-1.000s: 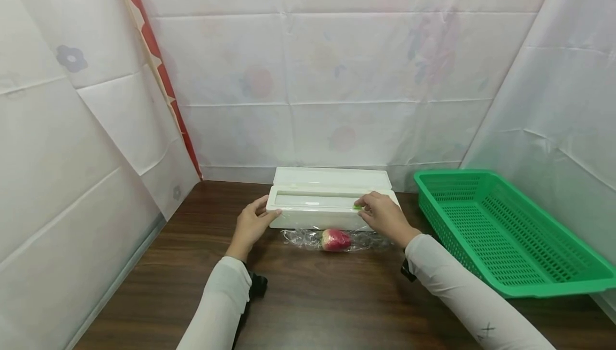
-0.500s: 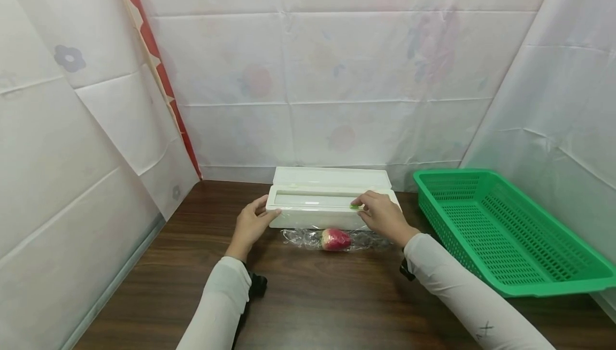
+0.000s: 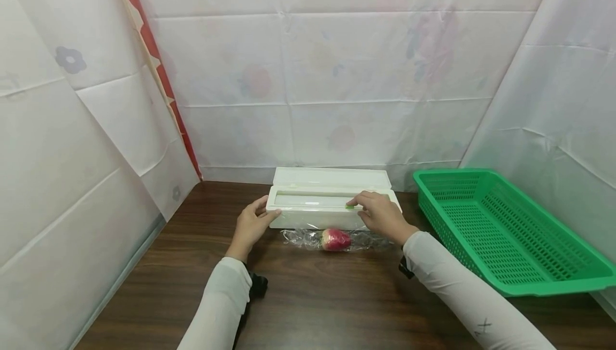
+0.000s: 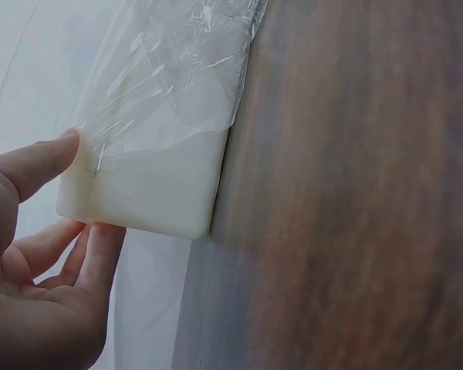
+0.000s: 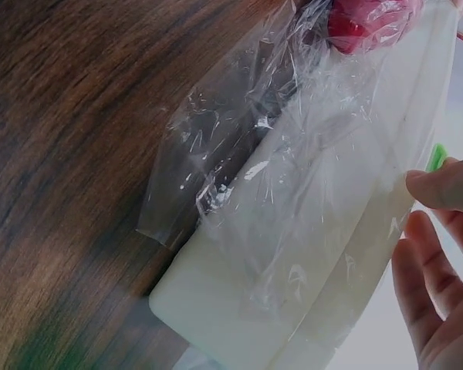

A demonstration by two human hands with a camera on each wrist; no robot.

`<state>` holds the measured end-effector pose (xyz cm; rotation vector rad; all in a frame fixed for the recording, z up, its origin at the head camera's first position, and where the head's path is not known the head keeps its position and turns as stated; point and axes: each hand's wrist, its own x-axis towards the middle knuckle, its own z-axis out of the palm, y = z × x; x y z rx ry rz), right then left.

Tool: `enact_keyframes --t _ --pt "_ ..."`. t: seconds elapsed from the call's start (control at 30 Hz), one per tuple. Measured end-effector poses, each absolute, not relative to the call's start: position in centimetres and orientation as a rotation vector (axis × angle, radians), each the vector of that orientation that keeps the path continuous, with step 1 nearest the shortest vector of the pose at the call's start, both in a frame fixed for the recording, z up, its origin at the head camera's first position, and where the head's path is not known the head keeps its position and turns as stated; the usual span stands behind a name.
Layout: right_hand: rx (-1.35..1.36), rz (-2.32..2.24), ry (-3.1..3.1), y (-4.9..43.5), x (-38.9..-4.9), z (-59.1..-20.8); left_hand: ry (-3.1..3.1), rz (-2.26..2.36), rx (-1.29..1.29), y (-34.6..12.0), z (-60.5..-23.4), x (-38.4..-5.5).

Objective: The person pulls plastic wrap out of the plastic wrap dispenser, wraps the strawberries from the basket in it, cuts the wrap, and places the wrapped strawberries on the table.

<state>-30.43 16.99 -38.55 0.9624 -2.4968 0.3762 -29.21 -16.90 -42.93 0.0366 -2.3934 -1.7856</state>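
Note:
A long white cling film dispenser (image 3: 313, 218) stands on the table with its lid (image 3: 332, 178) raised at the back. My left hand (image 3: 251, 226) grips its left end, thumb on the upper front edge and fingers against the end wall. At the dispenser's front edge, my right hand (image 3: 384, 216) has its index fingertip on a small green slide cutter (image 3: 349, 207), which is partly hidden by the fingers. Clear film (image 5: 293, 146) drapes down the dispenser's front. A red and pale-yellow fruit (image 3: 335, 240) lies in the film, just in front of the dispenser.
On the right stands a green perforated plastic basket (image 3: 510, 232). The dark wooden table (image 3: 327, 302) is enclosed by pale sheeting (image 3: 327, 72) at the back and on both sides.
My right hand and the green slide cutter have moved a little to the left along the dispenser's edge. The left hand, dispenser and fruit have stayed in place.

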Motion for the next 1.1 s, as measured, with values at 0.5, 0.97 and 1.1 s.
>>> enact_keyframes --t 0.5,0.97,1.1 --pt "0.985 0.229 -2.534 16.67 -30.51 -38.45 -2.4 -1.779 0.043 -16.91 -42.82 -29.17" --pt "1.031 0.21 -2.52 16.6 -30.49 -38.41 -2.404 -1.766 0.041 -16.98 -42.86 -29.12" --pt "0.999 0.248 -2.555 16.48 -30.35 -38.35 -2.404 -1.764 0.037 -16.92 -42.89 -29.13"
